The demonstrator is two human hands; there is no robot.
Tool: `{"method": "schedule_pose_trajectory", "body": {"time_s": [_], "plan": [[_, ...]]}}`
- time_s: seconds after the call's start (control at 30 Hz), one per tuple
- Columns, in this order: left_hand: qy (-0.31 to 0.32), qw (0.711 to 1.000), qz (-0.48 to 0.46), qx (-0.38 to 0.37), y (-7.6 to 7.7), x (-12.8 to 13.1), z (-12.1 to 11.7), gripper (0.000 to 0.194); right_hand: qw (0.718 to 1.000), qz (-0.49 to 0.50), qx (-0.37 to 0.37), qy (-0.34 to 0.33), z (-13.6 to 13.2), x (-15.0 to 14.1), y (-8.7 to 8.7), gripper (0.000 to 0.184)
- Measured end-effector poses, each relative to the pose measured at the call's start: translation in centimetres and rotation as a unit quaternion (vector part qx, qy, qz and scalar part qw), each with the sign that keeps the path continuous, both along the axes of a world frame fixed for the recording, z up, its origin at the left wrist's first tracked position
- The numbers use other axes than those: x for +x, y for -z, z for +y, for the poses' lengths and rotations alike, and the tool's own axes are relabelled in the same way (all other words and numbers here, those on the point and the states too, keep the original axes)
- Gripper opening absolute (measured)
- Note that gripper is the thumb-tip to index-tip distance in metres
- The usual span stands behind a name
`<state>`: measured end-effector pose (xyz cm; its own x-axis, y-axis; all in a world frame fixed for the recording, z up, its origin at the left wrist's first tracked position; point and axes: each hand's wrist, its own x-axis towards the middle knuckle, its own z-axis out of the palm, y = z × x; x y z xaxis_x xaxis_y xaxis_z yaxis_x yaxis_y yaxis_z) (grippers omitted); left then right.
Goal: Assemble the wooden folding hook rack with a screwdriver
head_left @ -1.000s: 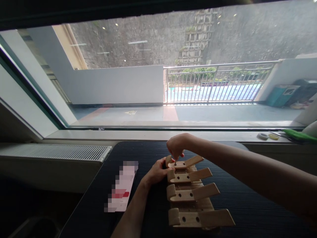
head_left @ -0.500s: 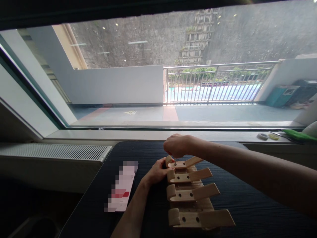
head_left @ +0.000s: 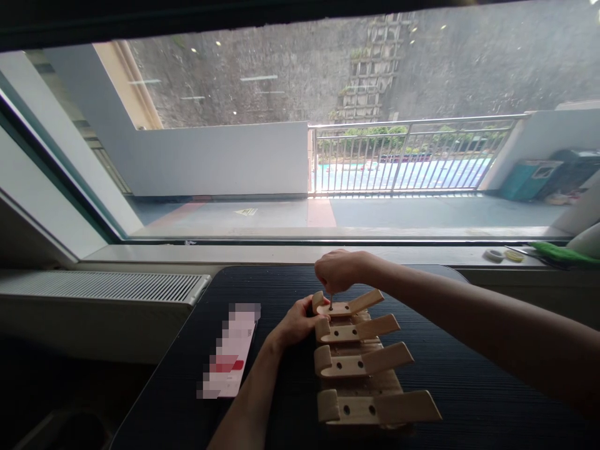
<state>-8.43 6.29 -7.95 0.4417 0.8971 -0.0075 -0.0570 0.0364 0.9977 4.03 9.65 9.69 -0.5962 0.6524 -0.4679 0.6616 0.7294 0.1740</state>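
Observation:
A wooden hook rack (head_left: 387, 381) lies on the dark table, with several pale curved hooks along it, each with two dark holes or screw heads. My right hand (head_left: 338, 272) is closed above the farthest hook (head_left: 360, 305). From the fist a thin metal shaft, seemingly a screwdriver (head_left: 332, 302), points down to that hook's left hole; its handle is hidden in the fingers. At the left end of the same hook, my left hand (head_left: 297, 322) pinches the rack, its thumb by the second hook (head_left: 359, 329) and the other fingers partly hidden behind the wood.
A phone (head_left: 234, 356) with a lit, blurred screen lies left on the table (head_left: 187, 375). Behind runs a window sill (head_left: 234, 254) with two tape rolls (head_left: 494, 255) and a green-handled tool (head_left: 562, 253) at right. A white radiator (head_left: 107, 287) stands at left.
My right fist has turned slightly and shifted a little to the right over the shaft, which stays at the same hole. My left hand keeps its hold. The whole view has shifted slightly.

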Motion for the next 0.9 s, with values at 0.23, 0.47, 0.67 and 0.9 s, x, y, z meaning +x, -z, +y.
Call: {"method": "schedule_pose_trajectory", "body": {"time_s": [0.23, 0.47, 0.67, 0.9], "plan": [[0.002, 1.0, 0.001, 0.009, -0.3, 0.1, -0.1, 0.04, 1.0, -0.014, -0.006, 0.016, -0.3, 0.1, -0.3, 0.036], [-0.004, 1.0, 0.009, 0.009, -0.1, 0.0, 0.0, 0.039, 1.0, -0.003, 0.009, -0.015, -1.1, -0.3, -0.8, 0.028], [-0.008, 1.0, 0.015, 0.017, 0.0, 0.1, 0.0, 0.04, 1.0, 0.005, 0.018, -0.025, -1.1, -0.2, -0.7, 0.024], [0.0, 1.0, 0.014, 0.021, 0.3, 0.0, 0.2, 0.04, 1.0, -0.006, 0.025, -0.006, -0.9, 0.2, -0.1, 0.022]]}}
